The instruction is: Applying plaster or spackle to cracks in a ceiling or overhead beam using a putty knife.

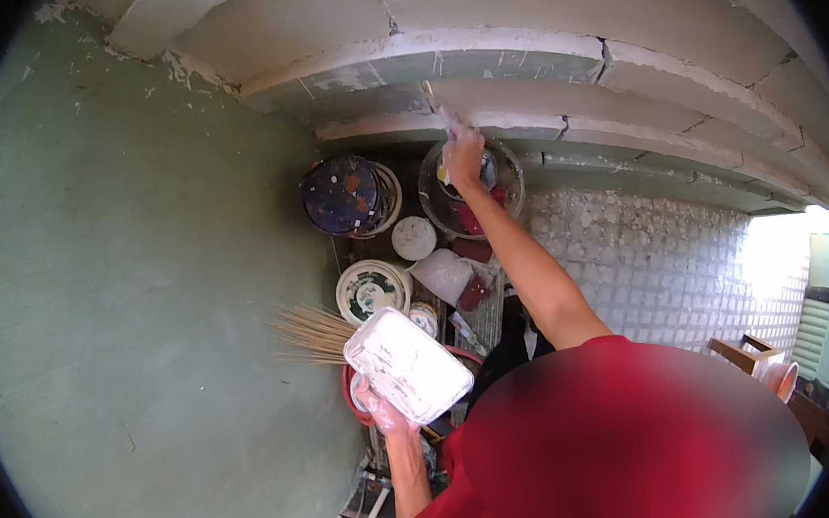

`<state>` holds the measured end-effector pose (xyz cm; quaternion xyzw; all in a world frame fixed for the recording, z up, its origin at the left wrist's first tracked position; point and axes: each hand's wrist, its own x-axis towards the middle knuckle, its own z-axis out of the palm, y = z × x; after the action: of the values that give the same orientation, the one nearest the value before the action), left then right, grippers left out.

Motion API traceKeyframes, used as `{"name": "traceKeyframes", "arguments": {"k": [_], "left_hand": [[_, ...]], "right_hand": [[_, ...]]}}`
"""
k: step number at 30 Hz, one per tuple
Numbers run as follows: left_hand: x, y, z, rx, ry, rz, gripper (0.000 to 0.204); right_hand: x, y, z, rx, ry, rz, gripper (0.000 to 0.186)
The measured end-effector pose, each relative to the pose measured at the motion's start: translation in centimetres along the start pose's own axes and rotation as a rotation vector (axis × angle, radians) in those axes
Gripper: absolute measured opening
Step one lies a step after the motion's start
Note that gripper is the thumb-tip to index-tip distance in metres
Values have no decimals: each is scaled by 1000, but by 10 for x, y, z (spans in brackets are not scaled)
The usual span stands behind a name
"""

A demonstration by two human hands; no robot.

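Hands: left hand [383, 410] and right hand [463, 154] well apart, each closed on an object.
White tray [424, 382]: in the left hand, gripped at its lower-left edge; tilted so that its inside shows, with white paste [405, 351] smeared over it.
Left arm pose: left forearm [407, 478] rising from the lower edge of the view, fingers whitened and partly hidden by the tray.
Slim tool [430, 97]: clasped in the right hand, pointing up and left; its exact kind is too small to tell.
Right arm pose: right arm [540, 274] stretched up and left from the shoulder, nearly straight.
Ridge [507, 67]: grey-green face with pale borders; the tool's tip overlaps its lower border, though contact cannot be told.
Beside the tray: stick bundle [311, 337] behind its left corner; white bucket [346, 293] just beyond its upper-left edge.
Below the right hand: round tub [509, 203] containing red cloth [471, 220].
Along the wall's foot: paint-spotted dark bucket [340, 195], near a small white container [414, 238] and pale bag [444, 276].
Outermost: green wall [122, 265] at left; tiled floor [639, 257] at right.
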<state>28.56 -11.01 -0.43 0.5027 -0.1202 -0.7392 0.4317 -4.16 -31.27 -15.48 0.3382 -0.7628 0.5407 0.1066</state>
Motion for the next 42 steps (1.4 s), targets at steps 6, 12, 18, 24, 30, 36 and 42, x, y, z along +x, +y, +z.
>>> {"name": "traceKeyframes", "arguments": {"k": [6,12,18,24,30,36,42], "left_hand": [[4,2,-6,-52,-1,4,66],[4,4,10,9,40,0,65],[2,5,3,-21,37,2,65],[16,-1,-15,-67,-44,42,65],[12,4,-14,-41,52,42,66],[2,4,5,4,51,29,66],[12,1,-16,-53,18,65,66]], "right_hand": [[-12,3,-42,537,25,611,37],[-6,66,-26,1382,440,1080,29],[11,56,13,1489,443,1217,29],[62,39,42,1450,548,1339,10],[2,-12,13,1495,303,1075,30],[25,42,35,1390,546,1344,26],[52,15,34,1431,414,1324,21]]}}
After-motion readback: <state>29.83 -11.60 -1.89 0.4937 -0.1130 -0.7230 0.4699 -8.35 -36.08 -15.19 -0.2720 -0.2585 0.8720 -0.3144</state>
